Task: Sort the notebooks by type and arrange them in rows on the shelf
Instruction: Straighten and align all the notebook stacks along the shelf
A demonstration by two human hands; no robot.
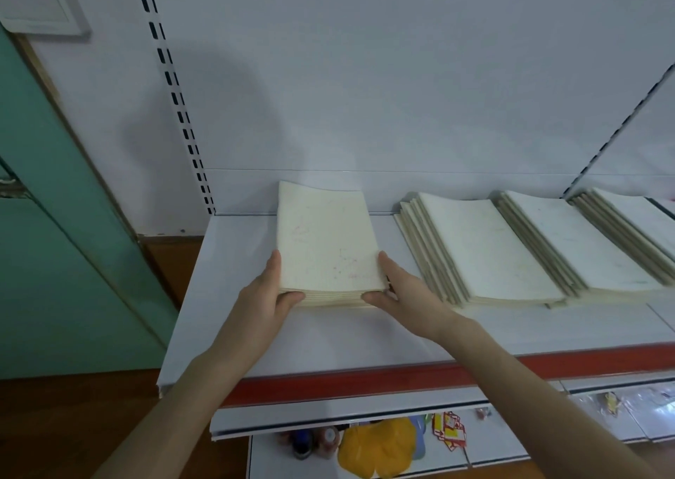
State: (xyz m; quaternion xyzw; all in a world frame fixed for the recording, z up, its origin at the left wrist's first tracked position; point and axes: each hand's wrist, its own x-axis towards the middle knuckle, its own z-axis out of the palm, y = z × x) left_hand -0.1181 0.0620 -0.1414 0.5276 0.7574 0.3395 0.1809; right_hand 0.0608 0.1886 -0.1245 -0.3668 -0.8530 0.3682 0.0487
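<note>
- Notebook stack (327, 248) sat on the left part of the white shelf (233, 296), long side running front to back, top cover cream with faint pink marks, far edge slightly wavy.
- Left hand (268, 296) gripped the stack's near left corner: fingers lay along the left side, thumb curled against the front edge.
- Right hand (405, 292) gripped the near right corner the same way, thumb on the front edge, fingers up the right side.
- Three more piles stood in a row to the right: a second pile (485, 248) just beside the right hand, its lower books fanned out leftward; a third pile (569, 237) touching it; a fourth pile (643, 219) partly cut by the frame edge.
- Red strip (401, 372) ran along the shelf's front lip.
- Slotted upright (175, 91) rose behind the shelf's left end against the white back panel (365, 76).
- Lower shelf (365, 411) below showed a yellow item (376, 445) and small printed packets (451, 431), too blurred to identify.
- Green panel (54, 222) stood at far left.
</note>
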